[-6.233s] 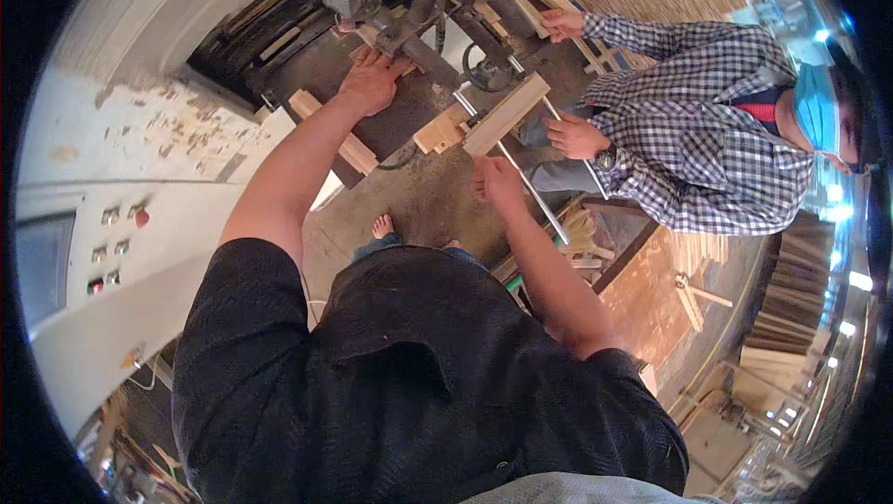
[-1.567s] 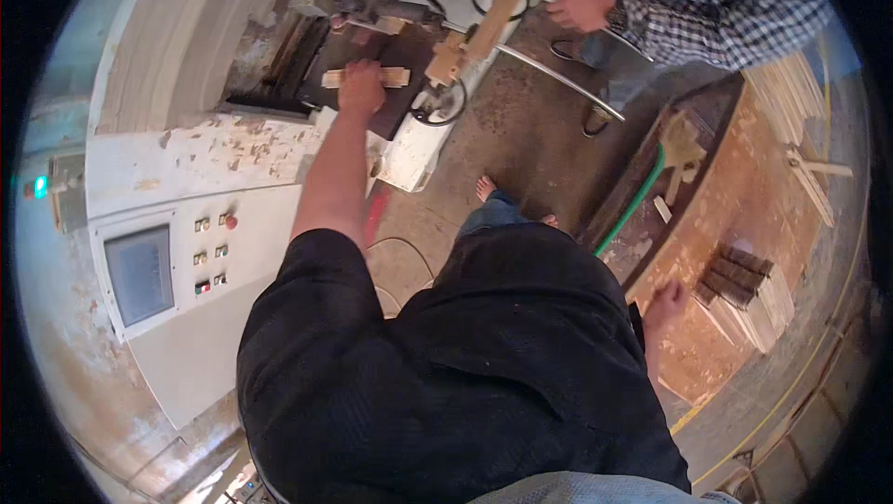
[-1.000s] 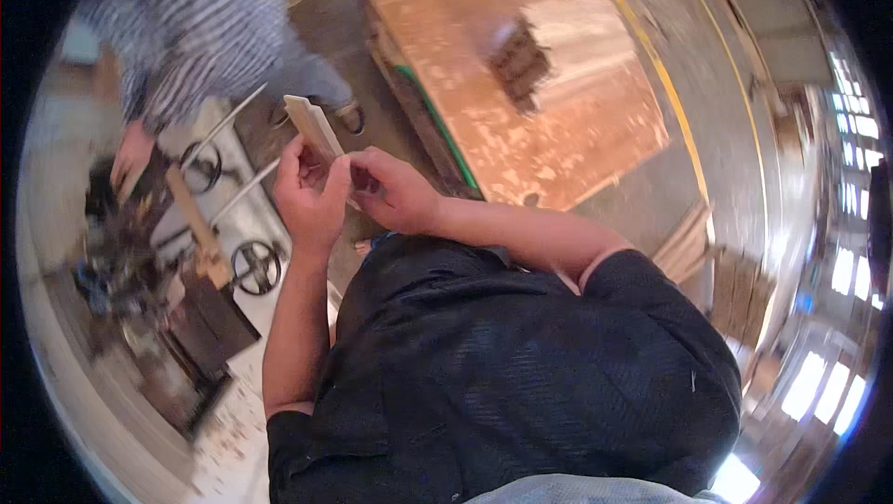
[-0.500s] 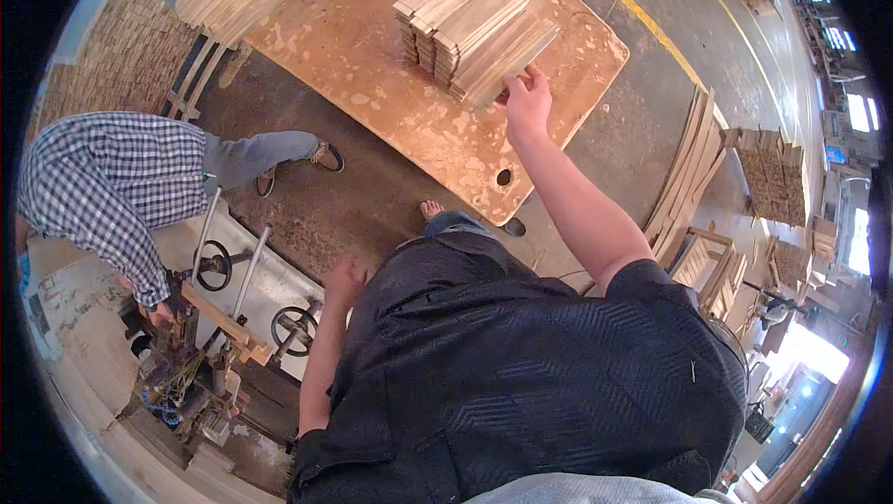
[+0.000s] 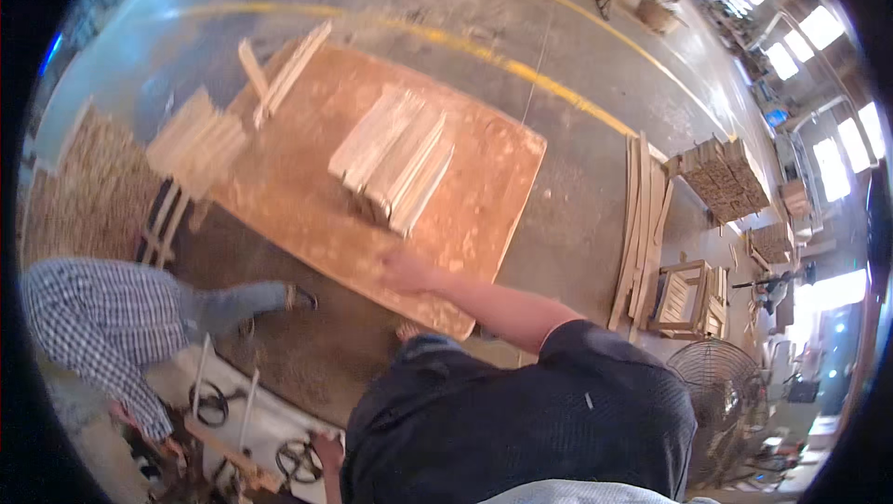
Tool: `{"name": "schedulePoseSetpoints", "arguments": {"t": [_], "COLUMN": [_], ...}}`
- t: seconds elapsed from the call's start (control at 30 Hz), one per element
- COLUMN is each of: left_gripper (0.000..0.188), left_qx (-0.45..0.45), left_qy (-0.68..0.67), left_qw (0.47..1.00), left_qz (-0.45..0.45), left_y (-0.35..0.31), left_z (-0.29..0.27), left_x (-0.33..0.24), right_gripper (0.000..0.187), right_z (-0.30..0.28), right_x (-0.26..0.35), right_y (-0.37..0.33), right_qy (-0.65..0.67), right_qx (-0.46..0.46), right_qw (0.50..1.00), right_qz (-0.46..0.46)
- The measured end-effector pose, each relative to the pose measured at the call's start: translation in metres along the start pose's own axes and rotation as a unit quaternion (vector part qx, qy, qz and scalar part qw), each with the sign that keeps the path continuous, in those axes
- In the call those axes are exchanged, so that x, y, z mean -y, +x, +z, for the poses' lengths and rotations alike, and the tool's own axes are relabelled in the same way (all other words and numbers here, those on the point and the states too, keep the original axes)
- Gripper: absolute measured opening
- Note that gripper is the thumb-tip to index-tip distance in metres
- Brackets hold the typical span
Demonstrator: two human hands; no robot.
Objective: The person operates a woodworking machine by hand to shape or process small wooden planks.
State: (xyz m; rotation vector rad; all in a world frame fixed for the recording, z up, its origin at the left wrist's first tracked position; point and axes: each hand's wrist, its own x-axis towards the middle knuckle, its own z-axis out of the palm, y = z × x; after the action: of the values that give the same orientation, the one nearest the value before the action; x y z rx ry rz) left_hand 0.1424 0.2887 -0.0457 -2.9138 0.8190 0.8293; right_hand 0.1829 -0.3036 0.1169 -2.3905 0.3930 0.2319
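Stack of pale wooden slats (image 5: 395,158) lies on the brown table (image 5: 493,169), long sides running obliquely away from the person; the near ends look uneven. Judged handling: a single slat light, stiff, dry, not slippery; thin edges could chip or splinter. The whole stack likely heavy and apt to slide apart, as no strap shows. Best hold for one slat: across its narrow width near mid-length; for several, both ends squeezed together.

Right hand (image 5: 409,271): over the table's near side, just short of the stack. Blurred; no slat seen in it, finger closure cannot be told. Left hand (image 5: 327,453): low, beside a dark handwheel (image 5: 296,460); contact and grip cannot be told.

Around: crossed wooden strips (image 5: 293,72) at the table's far left; another slat pile (image 5: 197,137) to the left. A co-worker in a checked shirt (image 5: 107,309) stands lower left, by the machine. Long boards (image 5: 644,225) and a caged fan (image 5: 712,374) to the right. Nothing seen standing between right hand and stack
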Motion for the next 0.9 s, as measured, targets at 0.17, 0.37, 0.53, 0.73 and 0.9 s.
{"name": "schedulePoseSetpoints", "arguments": {"t": [0.17,0.37,0.53,0.73,0.9], "left_gripper": [0.046,0.053,0.04,0.032,0.023], "left_qx": [0.1,0.001,-0.032,-0.205,-0.48], "left_qy": [-0.142,-0.252,-0.279,-0.394,-0.37], "left_qw": [0.981,0.968,0.952,0.873,0.716], "left_qz": [-0.088,-0.014,-0.125,-0.203,-0.346], "left_y": [0.002,0.02,0.02,0.002,-0.017], "left_z": [0.026,-0.002,-0.037,-0.113,-0.173], "left_x": [-0.009,-0.038,-0.066,-0.087,-0.052], "right_gripper": [0.073,0.045,0.045,0.042,0.043], "right_z": [-0.031,-0.028,0.002,0.097,0.156], "right_x": [0.016,-0.008,-0.006,0.022,0.049], "right_y": [0.02,0.027,0.017,-0.025,-0.057], "right_qy": [0.046,0.459,0.323,0.145,0.05], "right_qx": [0.027,0.018,-0.003,0.169,0.29], "right_qw": [0.997,0.88,0.936,0.971,0.954], "right_qz": [0.055,0.12,0.141,0.09,-0.057]}}
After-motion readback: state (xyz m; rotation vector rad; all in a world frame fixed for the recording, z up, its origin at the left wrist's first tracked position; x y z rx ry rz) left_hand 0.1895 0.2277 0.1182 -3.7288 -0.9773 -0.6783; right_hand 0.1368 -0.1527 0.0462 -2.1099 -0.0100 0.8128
